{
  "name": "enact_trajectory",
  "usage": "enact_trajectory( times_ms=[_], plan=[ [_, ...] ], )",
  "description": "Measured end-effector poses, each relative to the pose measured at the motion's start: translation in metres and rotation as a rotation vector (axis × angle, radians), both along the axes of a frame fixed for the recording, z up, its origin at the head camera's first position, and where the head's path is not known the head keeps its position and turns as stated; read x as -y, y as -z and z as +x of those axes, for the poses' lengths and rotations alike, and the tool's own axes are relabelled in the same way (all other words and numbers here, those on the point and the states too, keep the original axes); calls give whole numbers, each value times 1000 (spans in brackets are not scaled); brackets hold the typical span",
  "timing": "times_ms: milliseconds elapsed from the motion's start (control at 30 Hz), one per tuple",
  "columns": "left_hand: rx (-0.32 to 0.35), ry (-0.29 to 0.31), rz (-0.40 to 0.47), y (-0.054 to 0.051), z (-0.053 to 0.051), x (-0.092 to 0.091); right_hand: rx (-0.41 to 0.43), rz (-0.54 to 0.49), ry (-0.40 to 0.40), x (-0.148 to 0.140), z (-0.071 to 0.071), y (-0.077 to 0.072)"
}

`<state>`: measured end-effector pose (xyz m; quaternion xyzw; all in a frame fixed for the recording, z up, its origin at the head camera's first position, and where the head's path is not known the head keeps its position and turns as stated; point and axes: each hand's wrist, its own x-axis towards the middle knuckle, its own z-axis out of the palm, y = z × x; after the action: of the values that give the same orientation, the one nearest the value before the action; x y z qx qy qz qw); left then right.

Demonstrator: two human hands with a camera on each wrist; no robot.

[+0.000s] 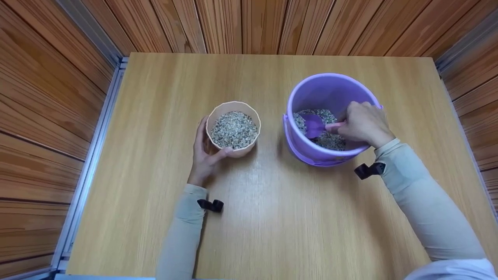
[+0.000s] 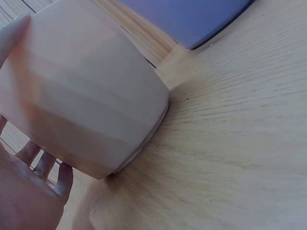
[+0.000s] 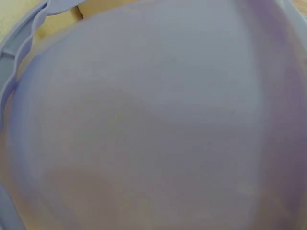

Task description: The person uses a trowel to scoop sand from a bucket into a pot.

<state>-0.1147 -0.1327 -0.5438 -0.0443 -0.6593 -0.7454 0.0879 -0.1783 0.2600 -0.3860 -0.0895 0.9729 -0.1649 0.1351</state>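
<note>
A pale peach flower pot [image 1: 253, 144] with a faceted rim stands on the table, filled with coarse gravel [image 1: 234, 130]. My left hand [image 1: 205, 155] grips it from the left, thumb along the near side and fingers round the far left. In the left wrist view the pot's side [image 2: 91, 91] shows, its base on the wood. To the right is a purple bucket [image 1: 330, 158] with more gravel [image 1: 330, 142] inside. Reaching over its right rim, my right hand [image 1: 363, 122] holds a toy shovel [image 1: 314, 126] by its pink handle; the purple blade lies at the gravel.
The bucket's carrying handle [image 1: 291, 144] hangs down along its near left side. Its outer wall [image 3: 158, 110] fills most of the right wrist view. Wood-plank walls [image 1: 260, 27] border the wooden table [image 1: 249, 225] at the back and both sides. A metal rail [image 1: 91, 163] runs along the left edge.
</note>
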Motion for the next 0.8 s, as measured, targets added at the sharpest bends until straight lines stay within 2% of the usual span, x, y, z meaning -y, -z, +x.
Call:
enact_trajectory(
  times_ms=[67,200,300,433,633,800],
  plan=[
    [-11,-2,0,0,0,0,2,-12,-7,0,0,-1],
    [11,5,8,-18,6,-3,16,-63,-5,-3,1,-5],
    [34,13,9,-32,10,-5,62,-115,22,-7,3,-11],
    [18,13,4,-32,10,-6,120,-152,65,-10,7,-19],
    [-1,17,30,-31,9,-6,122,-175,112,-14,14,-29],
    [9,17,30,-30,10,-5,119,-231,147,-21,19,-33]
  ],
)
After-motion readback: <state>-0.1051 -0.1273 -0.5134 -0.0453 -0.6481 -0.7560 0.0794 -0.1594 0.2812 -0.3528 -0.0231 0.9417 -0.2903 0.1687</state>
